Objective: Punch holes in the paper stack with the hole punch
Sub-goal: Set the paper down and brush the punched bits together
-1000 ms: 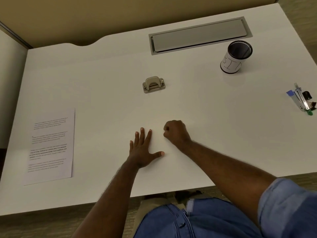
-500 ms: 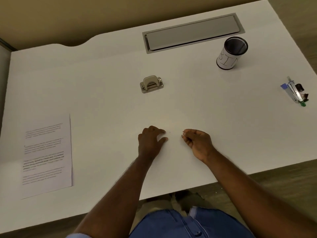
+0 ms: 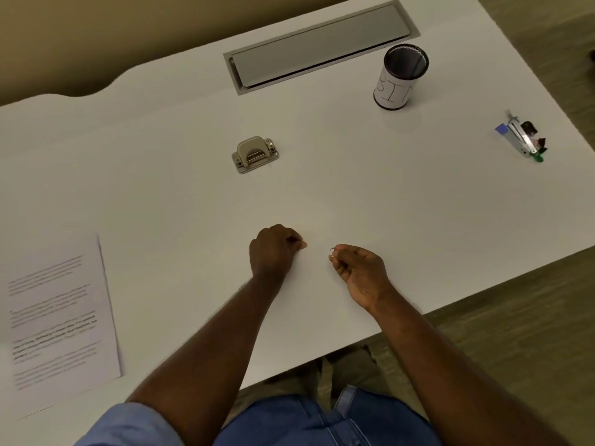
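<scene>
The paper stack [image 3: 58,317], printed white sheets, lies at the desk's left edge, far from both hands. A grey metal hole punch [image 3: 254,154] stands alone in the middle of the desk. My left hand [image 3: 275,251] rests on the desk below the punch with its fingers curled under, and nothing shows in it. Just right of it, my right hand [image 3: 359,270] is turned palm up and pinches a small white scrap [image 3: 331,251] between thumb and fingertip.
A black mesh cup [image 3: 401,77] with a white label reading BIN stands at the back right. A stapler and small clips [image 3: 523,138] lie near the right edge. A grey cable hatch [image 3: 318,46] is set into the back of the white desk [image 3: 161,204].
My left hand went from flat with spread fingers to curled. My right hand moved a little right and turned palm up, with a white scrap at its fingertips.
</scene>
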`<action>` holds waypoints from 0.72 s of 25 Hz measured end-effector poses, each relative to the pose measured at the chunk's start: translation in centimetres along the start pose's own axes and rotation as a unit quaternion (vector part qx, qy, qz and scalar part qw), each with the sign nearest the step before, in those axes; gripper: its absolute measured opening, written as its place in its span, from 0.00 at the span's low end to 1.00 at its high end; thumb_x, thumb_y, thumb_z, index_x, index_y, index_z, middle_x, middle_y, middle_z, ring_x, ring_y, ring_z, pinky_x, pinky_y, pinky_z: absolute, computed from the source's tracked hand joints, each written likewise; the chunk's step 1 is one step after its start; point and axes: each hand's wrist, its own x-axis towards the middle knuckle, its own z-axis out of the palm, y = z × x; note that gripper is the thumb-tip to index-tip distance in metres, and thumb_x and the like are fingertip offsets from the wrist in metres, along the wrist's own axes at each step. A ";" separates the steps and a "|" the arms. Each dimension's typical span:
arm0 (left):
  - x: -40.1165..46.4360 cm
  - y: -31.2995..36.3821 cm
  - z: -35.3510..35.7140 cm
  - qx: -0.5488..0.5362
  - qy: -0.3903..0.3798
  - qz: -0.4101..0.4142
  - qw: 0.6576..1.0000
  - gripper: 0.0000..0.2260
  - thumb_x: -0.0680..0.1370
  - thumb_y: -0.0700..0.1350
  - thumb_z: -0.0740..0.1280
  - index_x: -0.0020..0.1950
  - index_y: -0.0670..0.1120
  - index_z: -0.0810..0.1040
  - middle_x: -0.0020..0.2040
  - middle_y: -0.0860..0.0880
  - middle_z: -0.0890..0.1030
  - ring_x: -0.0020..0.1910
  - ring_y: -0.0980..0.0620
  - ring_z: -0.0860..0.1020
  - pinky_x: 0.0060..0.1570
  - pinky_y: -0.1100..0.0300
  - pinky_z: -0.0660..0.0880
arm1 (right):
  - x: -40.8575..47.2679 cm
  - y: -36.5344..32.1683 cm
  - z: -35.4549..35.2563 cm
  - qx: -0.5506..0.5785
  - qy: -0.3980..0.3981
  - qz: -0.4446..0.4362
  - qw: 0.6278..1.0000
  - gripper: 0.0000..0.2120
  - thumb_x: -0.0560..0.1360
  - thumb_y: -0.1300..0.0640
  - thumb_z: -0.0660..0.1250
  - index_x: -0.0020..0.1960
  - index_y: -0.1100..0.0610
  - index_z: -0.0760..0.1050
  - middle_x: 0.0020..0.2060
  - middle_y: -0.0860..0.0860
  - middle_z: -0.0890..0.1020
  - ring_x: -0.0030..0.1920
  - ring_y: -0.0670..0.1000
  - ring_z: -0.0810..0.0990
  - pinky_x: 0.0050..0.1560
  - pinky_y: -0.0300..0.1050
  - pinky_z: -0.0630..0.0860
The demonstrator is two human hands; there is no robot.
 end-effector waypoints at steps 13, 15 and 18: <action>-0.5 -2.2 -3.4 -0.189 0.024 -0.092 0.977 0.06 0.75 0.48 0.68 0.37 0.54 0.77 0.42 0.55 0.79 0.44 0.52 0.76 0.47 0.56 0.72 | -1.1 -4.9 0.1 0.006 0.033 -0.062 0.998 0.05 0.70 0.71 0.68 0.41 0.63 0.81 0.35 0.56 0.84 0.37 0.51 0.84 0.39 0.37 0.82; -0.8 -2.6 -5.2 -0.294 0.066 -0.114 0.947 0.07 0.75 0.47 0.69 0.37 0.53 0.77 0.41 0.56 0.80 0.42 0.54 0.76 0.41 0.62 0.72 | -0.8 -6.3 0.2 0.021 0.028 -0.070 0.997 0.05 0.70 0.71 0.68 0.41 0.63 0.80 0.36 0.57 0.83 0.38 0.52 0.83 0.40 0.37 0.82; -0.6 -0.8 -6.4 -0.366 0.077 -0.119 0.920 0.06 0.76 0.47 0.69 0.39 0.51 0.79 0.40 0.56 0.80 0.38 0.56 0.75 0.34 0.66 0.70 | 0.2 -8.6 1.2 0.026 0.017 -0.073 0.997 0.05 0.70 0.71 0.67 0.41 0.64 0.79 0.38 0.57 0.81 0.40 0.52 0.82 0.41 0.36 0.82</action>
